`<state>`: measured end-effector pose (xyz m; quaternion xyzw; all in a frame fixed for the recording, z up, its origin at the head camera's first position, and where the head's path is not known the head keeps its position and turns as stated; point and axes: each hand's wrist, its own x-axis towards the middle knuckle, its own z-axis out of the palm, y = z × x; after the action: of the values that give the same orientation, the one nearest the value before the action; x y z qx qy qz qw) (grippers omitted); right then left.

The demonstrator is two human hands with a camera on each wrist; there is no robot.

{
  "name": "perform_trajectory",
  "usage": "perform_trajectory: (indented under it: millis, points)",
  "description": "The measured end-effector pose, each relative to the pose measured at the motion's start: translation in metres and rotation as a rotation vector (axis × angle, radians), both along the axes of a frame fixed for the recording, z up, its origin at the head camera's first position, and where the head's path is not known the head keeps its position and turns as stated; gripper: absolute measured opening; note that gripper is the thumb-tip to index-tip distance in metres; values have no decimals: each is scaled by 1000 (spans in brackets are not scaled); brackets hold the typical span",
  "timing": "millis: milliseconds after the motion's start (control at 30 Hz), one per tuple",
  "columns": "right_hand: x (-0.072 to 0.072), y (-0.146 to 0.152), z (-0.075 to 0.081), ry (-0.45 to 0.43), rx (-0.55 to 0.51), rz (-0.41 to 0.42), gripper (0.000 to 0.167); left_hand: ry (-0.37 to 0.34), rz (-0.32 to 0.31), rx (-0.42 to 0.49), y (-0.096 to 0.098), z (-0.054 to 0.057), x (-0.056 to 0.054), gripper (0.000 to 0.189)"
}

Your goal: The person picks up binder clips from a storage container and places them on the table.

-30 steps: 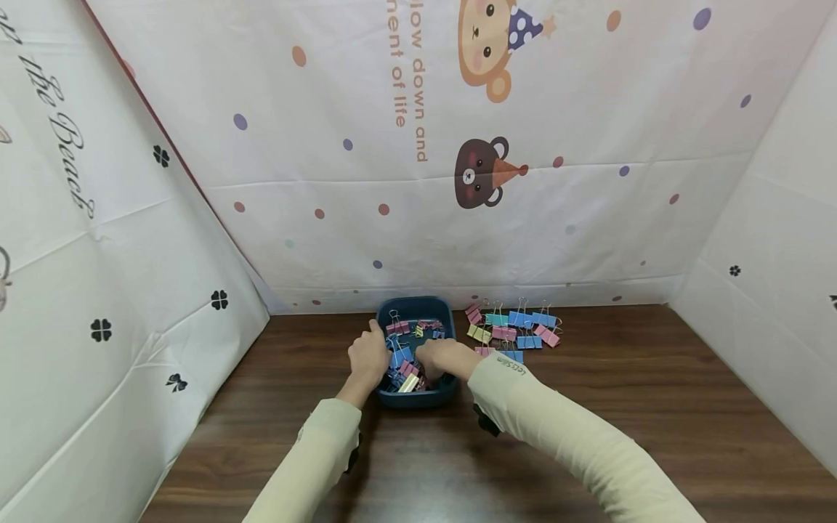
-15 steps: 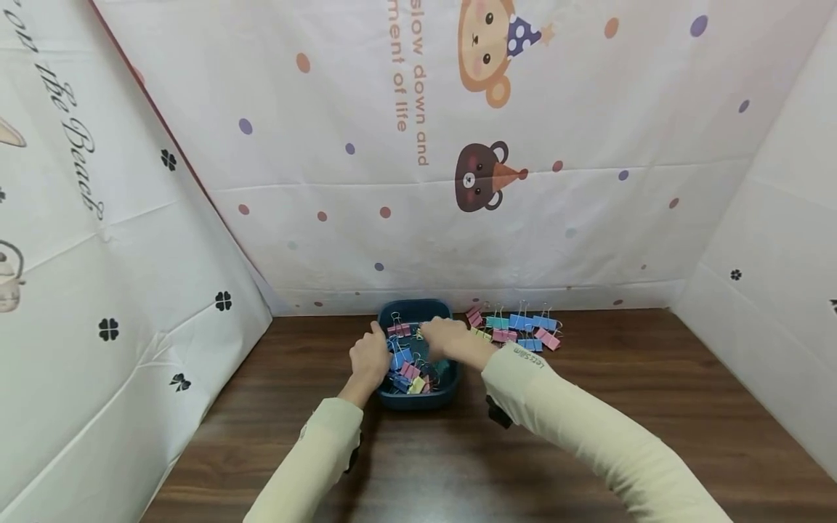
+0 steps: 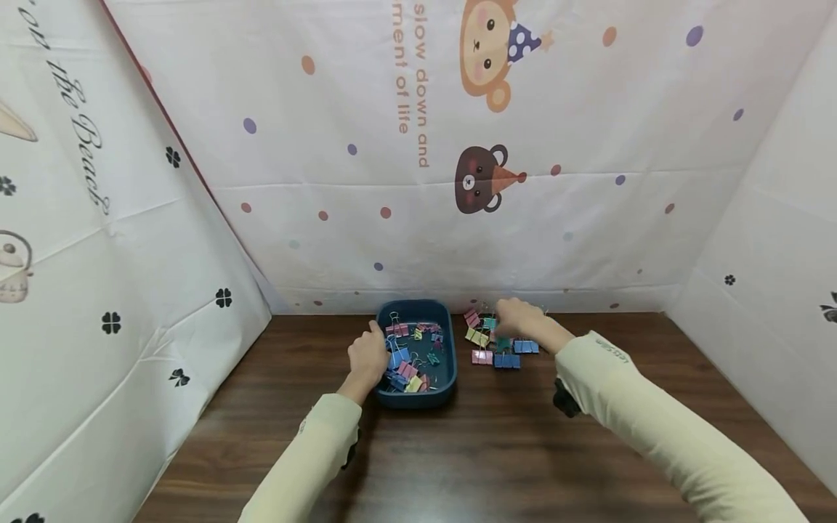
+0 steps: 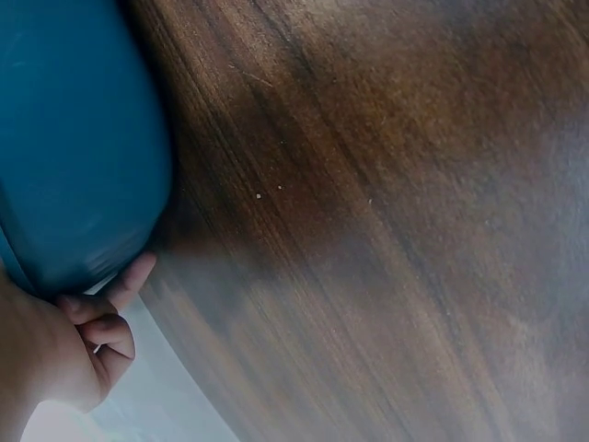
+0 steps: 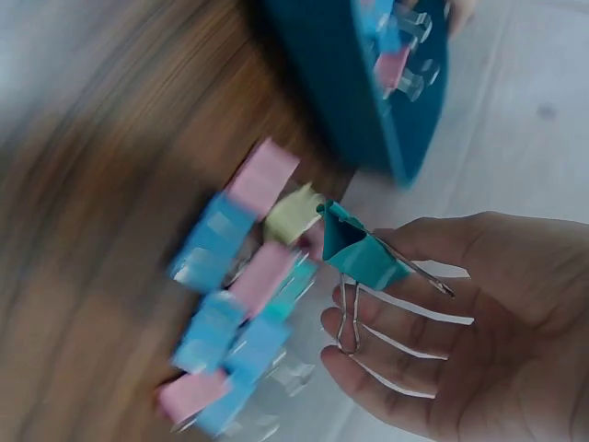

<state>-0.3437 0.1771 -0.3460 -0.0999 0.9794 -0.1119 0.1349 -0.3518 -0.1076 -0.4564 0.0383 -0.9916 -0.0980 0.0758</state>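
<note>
My right hand (image 3: 523,321) is over the group of binder clips on the table. It pinches a green binder clip (image 5: 370,261) between thumb and index finger, and the clip's wire handles show in the right wrist view. My left hand (image 3: 368,357) grips the left side of a dark blue plastic bin (image 3: 417,399); in the left wrist view its fingers (image 4: 116,339) lie against the bin's outer wall. Inside the bin are large blue, pink and yellow clips toward the left and front, small pink clips at the back, and a small green clip (image 3: 433,359).
Right of the bin, pink, yellow and blue binder clips lie in loose rows, among them a pink clip (image 3: 482,357) and a blue clip (image 3: 507,361) in front. A white printed cloth (image 3: 314,247) hangs behind the brown wooden table (image 3: 497,450).
My right hand has come up out of the bin and moved right to the clip group, with a green binder clip pinched in it. The left hand has stayed on the bin.
</note>
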Motion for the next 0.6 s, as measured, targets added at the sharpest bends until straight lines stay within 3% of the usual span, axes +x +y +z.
perform_trajectory:
  millis: [267, 433, 600]
  points:
    - [0, 50, -23, -87, -50, -77, 25, -12, 5, -2, -2, 1, 1, 76]
    - [-1, 62, -44, -124, -133, -140, 11, -17, 8, -4, -2, -1, -1, 77]
    - [-2, 66, -60, -140, -211, -205, 9, -16, -4, -13, 1, -1, -3, 79]
